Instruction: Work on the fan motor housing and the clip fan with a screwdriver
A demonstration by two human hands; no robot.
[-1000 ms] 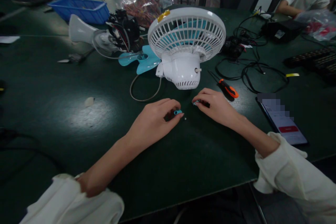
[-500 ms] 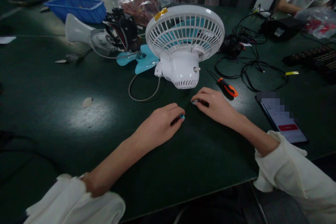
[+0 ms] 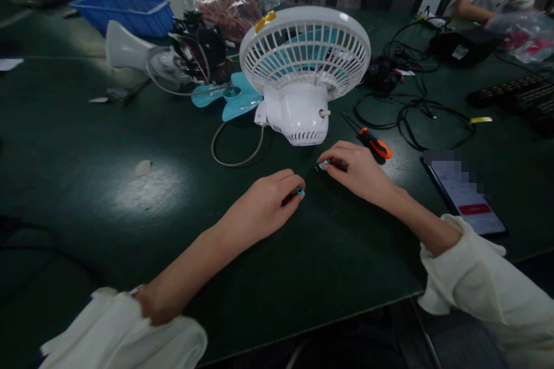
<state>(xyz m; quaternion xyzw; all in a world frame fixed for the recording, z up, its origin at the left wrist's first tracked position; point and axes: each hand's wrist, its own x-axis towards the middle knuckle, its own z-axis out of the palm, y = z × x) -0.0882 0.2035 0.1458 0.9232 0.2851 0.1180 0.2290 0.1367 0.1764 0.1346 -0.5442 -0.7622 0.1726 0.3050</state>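
Observation:
My left hand (image 3: 277, 202) rests over the dark green table (image 3: 303, 277), its fingertips pinched on a small blue piece (image 3: 300, 191). To its right, my right hand (image 3: 352, 170) pinches a small pale piece (image 3: 324, 165) between thumb and fingers; its exact shape is too small to tell. Just beyond both hands stands a white fan (image 3: 303, 115) with its round grille (image 3: 298, 63) tilted up and light blue blades inside. An orange and black screwdriver (image 3: 378, 144) lies beside my right hand.
Behind left are a blue bin (image 3: 125, 14), a grey fan base (image 3: 127, 49), loose blue blades (image 3: 242, 101) and a bag of wires (image 3: 234, 8). A phone (image 3: 467, 196), black cables (image 3: 411, 121) and a keyboard (image 3: 515, 95) lie right. Another person (image 3: 480, 0) sits back right.
My right hand has shifted and turned slightly, and more of the pale piece shows at its fingertips. My left hand has stayed in place.

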